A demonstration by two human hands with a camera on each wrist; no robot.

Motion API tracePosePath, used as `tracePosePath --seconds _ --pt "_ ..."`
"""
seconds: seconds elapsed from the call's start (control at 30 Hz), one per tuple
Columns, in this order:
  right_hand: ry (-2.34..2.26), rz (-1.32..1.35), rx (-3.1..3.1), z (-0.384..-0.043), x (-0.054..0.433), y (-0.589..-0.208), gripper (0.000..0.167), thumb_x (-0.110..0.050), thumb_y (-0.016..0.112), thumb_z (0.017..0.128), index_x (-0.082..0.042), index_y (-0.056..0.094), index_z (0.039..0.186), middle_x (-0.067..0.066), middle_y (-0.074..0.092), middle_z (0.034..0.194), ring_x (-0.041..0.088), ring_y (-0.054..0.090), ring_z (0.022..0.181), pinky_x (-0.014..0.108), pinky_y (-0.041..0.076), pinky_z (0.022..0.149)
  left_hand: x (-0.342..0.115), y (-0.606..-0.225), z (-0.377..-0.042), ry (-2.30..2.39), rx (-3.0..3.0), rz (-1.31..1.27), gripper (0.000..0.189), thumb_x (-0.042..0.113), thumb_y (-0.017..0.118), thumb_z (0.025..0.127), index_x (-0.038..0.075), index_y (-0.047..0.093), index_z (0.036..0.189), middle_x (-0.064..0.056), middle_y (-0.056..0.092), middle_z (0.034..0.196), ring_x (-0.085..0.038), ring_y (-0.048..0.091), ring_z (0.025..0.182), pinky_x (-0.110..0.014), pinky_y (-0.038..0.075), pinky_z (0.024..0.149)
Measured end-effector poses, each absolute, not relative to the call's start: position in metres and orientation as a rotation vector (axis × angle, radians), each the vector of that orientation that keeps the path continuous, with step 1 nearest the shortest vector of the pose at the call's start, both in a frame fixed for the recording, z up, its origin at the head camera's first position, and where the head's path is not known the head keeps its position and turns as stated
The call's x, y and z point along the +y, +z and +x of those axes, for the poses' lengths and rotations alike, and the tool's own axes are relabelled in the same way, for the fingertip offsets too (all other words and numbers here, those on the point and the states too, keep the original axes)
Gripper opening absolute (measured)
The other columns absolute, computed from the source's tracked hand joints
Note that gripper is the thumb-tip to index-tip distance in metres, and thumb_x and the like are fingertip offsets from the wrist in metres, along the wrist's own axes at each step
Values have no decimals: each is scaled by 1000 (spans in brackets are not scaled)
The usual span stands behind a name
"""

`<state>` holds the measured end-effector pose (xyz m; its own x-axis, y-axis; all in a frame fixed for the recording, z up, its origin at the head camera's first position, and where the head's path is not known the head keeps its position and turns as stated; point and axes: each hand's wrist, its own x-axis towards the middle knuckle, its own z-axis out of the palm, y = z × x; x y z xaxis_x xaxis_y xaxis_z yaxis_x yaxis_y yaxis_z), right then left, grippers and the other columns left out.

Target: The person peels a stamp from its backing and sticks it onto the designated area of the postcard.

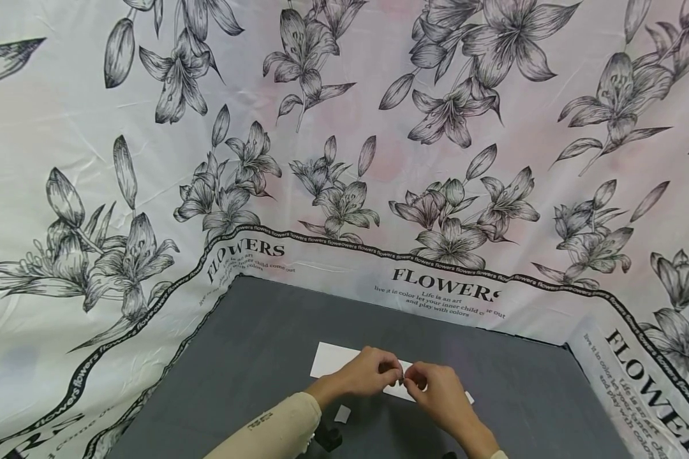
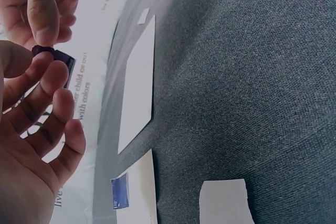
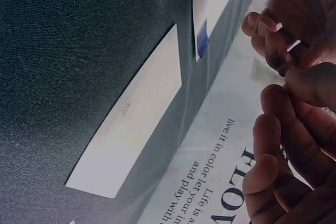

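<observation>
Both hands meet above a white paper strip on the grey cloth surface. My left hand pinches a small dark purple, film-like piece between thumb and index finger, its other fingers loosely bent. From the opposite side, the thumb and index finger of my right hand pinch at the same piece, fingertips almost touching the left ones. Fingers hide most of it in the right wrist view. A white strip lies below the hands; another white strip beside it has a shiny blue patch at its end.
A small white paper scrap lies nearer me, by the left forearm. Close to it is a black object, partly hidden by the sleeve. A tiny white piece lies past the strip's right end. Flower-printed cloth walls the surface.
</observation>
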<state>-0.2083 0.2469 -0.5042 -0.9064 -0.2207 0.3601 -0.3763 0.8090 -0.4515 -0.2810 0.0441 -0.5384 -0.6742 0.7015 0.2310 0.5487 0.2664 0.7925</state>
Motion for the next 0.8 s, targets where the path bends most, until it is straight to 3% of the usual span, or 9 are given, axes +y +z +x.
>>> tracePosePath --seconds 0.57,0.8 --pt "797 373 -2742 -205 255 -498 23 -3 81 91 -23 72 82 -20 59 67 -2 46 58 24 42 58 44 -538 -282 1433 2496 1115 8 19 74 104 13 79 105 8 76 87 7 58 69 -15 49 66" --pt "807 358 -2765 -206 259 -493 20 -6 81 93 -22 73 84 -17 61 69 -1 47 60 24 42 59 46 -536 -283 1418 2505 1119 6 19 78 103 14 80 103 13 73 84 7 56 70 -14 49 67"
